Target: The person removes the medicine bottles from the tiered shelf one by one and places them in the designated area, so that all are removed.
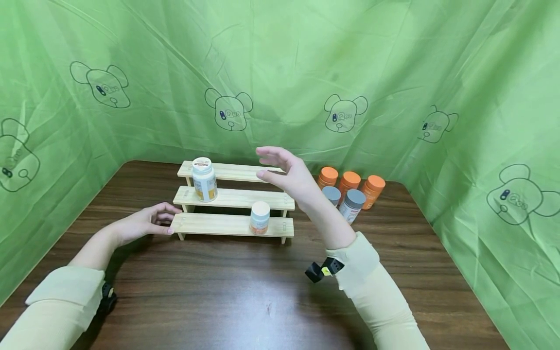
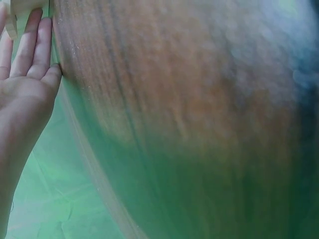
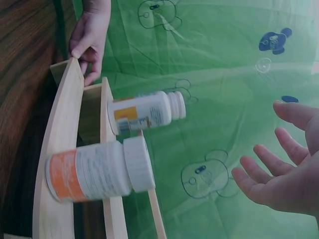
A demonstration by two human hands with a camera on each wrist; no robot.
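Note:
A three-tier wooden display rack (image 1: pixel 232 225) stands on the table. My left hand (image 1: pixel 142 224) holds the left end of its lowest step, thumb at the front corner and fingers behind; in the left wrist view its fingers (image 2: pixel 31 52) reach up to the wood. A large white pill bottle (image 1: pixel 204 182) with a yellow label patch stands at the left of the middle step. On the lowest step, toward the right, is a smaller white pill bottle (image 1: pixel 260 218) with an orange label band. My right hand (image 1: pixel 288 175) hovers over the rack's right end, fingers spread and loosely bent, holding nothing.
Right of the rack stand three orange bottles (image 1: pixel 373 191) and two grey-capped bottles (image 1: pixel 352 206), close together and partly behind my right forearm. A green curtain (image 1: pixel 280 63) with bear-head outlines encloses the dark wooden table (image 1: pixel 227 291) at the back and sides.

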